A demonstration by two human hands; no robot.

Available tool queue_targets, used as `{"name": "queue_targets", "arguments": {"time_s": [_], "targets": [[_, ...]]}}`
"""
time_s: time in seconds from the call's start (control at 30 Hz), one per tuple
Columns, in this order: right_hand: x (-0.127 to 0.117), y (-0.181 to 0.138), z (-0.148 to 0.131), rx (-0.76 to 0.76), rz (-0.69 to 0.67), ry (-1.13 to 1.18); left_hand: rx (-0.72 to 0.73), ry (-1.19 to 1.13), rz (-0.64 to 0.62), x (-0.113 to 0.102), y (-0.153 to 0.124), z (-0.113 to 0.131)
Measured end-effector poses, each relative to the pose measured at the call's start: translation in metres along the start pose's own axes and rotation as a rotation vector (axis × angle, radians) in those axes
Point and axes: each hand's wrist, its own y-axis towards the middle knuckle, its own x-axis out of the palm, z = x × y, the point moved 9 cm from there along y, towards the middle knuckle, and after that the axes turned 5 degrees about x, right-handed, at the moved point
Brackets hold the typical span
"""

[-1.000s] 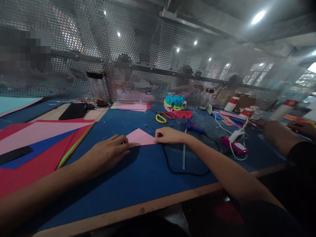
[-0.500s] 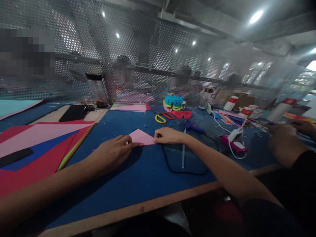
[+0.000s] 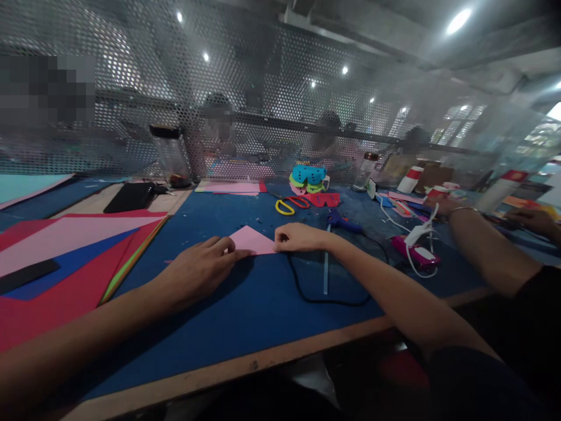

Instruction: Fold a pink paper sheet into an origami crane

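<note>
A small pink paper (image 3: 252, 241), pointed at the top like a folded triangle, lies on the blue table mat. Its left corner is under the fingers and thumb of my left hand (image 3: 207, 260), which are closed on it. At the opposite corner my right hand (image 3: 298, 238) pinches the paper between curled fingers and thumb. Beyond the right hand lies a blue glue gun (image 3: 344, 222) with a clear glue stick (image 3: 326, 272) pointing toward me. Scissors (image 3: 287, 204) with yellow and red handles rest farther back.
Coloured sheets (image 3: 83, 257) spread on the left, near a black pouch (image 3: 130, 197). Blue goggle-shaped cutouts (image 3: 309, 174) stand at the back. A magenta device (image 3: 416, 252) with white cable sits right. A co-worker's arm (image 3: 491, 245) reaches in there. A perforated metal screen (image 3: 263, 134) rises behind.
Both of my hands keep their hold on the pink paper, with little visible movement. The co-worker's arm at the right has reached farther forward and left, toward the paper scraps.
</note>
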Motion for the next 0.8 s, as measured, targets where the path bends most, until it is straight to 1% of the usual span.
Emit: {"name": "queue_targets", "arguments": {"time_s": [0.33, 0.6, 0.8], "targets": [[0.0013, -0.0002, -0.0001, -0.015, -0.025, 0.014, 0.018, 0.031, -0.030, 0.0024, 0.0020, 0.0011], [0.0021, -0.0015, -0.0007, -0.033, -0.044, 0.051, 0.008, 0.030, -0.018, -0.0017, 0.0029, 0.0029], [0.0017, -0.0039, -0.0033, -0.077, -0.054, 0.109, 0.005, 0.013, -0.013, -0.0023, 0.0032, 0.0030]]}}
